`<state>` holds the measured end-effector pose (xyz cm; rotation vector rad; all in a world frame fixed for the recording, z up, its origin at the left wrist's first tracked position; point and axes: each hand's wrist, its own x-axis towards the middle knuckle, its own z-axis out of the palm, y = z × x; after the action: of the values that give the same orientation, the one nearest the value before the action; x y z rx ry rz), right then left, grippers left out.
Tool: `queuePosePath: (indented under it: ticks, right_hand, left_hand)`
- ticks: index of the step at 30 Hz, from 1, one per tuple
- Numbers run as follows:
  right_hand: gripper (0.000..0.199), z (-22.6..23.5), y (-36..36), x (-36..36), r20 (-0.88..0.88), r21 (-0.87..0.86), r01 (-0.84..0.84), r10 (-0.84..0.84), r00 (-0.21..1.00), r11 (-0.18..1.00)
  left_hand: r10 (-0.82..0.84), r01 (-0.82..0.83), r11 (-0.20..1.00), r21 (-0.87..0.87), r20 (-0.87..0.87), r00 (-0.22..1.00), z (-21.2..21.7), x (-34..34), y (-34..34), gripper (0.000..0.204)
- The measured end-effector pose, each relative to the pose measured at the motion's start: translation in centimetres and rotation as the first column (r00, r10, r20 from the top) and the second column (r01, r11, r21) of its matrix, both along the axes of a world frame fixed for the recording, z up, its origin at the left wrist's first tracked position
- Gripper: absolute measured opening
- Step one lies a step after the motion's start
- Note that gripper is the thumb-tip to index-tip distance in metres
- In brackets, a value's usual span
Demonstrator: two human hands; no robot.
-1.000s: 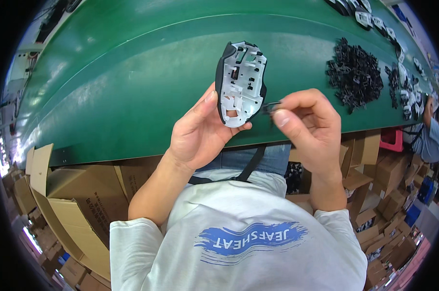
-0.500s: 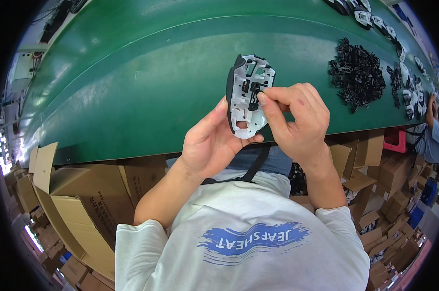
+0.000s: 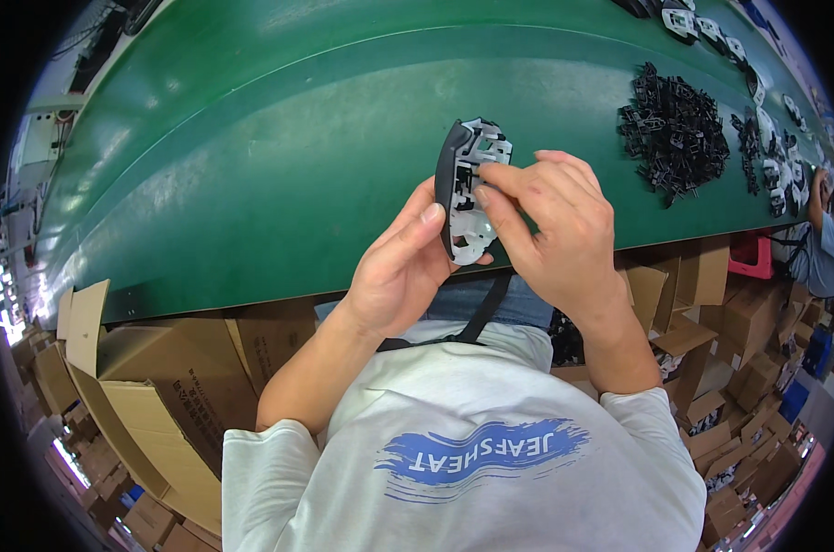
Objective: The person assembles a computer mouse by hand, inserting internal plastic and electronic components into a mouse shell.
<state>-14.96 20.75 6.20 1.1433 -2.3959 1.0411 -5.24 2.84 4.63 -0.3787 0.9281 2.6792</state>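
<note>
My left hand (image 3: 400, 262) is wrapped round the side of a plastic housing (image 3: 472, 241), a rounded shell with a black outer side and a white ribbed inside. The housing stands tilted on edge above the green table, its inside turned toward my right hand. A small black plastic part (image 3: 465, 191) sits among the white ribs in its middle. The thumb and index finger of my right hand (image 3: 555, 225) are bent at this part, their tips on its right side. Those fingertips partly cover the part, so its exact seating is hidden.
On the green table (image 3: 279, 184), a heap of small black plastic parts (image 3: 675, 133) lies to the right. Beyond it are a smaller black pile (image 3: 748, 152) and several white-and-black housings (image 3: 785, 175). Cardboard boxes (image 3: 178, 368) stand below the table edge. Another person (image 3: 827, 216) sits far right.
The housing has turned in my left hand, showing more of its black outer side and less of its inside. My right hand has shifted slightly left with it, fingers still at the black part.
</note>
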Motion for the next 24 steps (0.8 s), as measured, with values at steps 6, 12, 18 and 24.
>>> queuePosePath:
  ticks: [6, 12, 18, 24]
  right_hand:
    - [0.041, 0.4, 1.5, 0.8, 0.016, 0.112, 0.026, -0.028, 0.999, 0.993]
    - [0.051, 0.5, 1.4, 0.2, 0.316, -0.281, 0.099, -0.005, 0.949, 0.954]
    - [0.052, 0.0, 0.3, 0.4, 0.759, -0.498, 0.220, 0.299, 0.579, 0.839]
    - [0.052, -0.2, -0.5, 0.6, 0.694, -0.438, 0.180, 0.204, 0.691, 0.881]
  left_hand:
    - [0.028, -0.028, 0.972, 0.234, 0.001, 1.000, 0.0, 0.1, 0.1, 0.049]
    - [0.000, 0.028, 0.934, 0.355, -0.079, 0.997, -0.8, 0.6, -0.2, 0.054]
    - [0.010, 0.000, 0.995, 0.102, -0.096, 0.995, 1.4, -0.6, 0.2, 0.055]
    - [0.113, -0.150, 0.887, -0.437, -0.110, 0.987, 1.5, -1.0, 0.7, 0.050]
